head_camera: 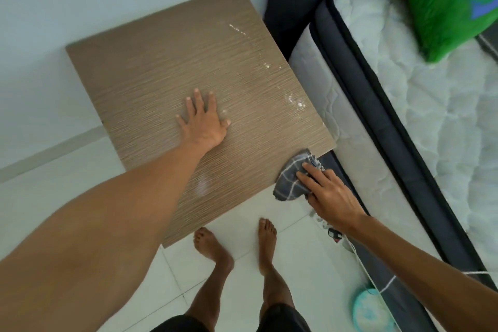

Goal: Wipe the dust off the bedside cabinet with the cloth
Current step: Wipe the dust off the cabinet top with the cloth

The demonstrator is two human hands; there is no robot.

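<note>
The bedside cabinet (172, 67) has a brown wood-grain top, seen from above against a pale wall. White dust streaks and specks (295, 101) lie along its right side, near the bed. My left hand (204, 118) rests flat on the middle of the top, fingers spread, holding nothing. My right hand (330, 194) presses a grey checked cloth (292, 179) against the cabinet's near right corner, at its front edge. Part of the cloth hangs over the edge.
A bed with a white quilted mattress (431, 127) and dark frame stands close to the cabinet's right side, with a green pillow (442, 0) on it. On the tiled floor lie a power strip with a white cable (336, 234) and a round turquoise object (373, 310). My bare feet (213, 245) stand in front of the cabinet.
</note>
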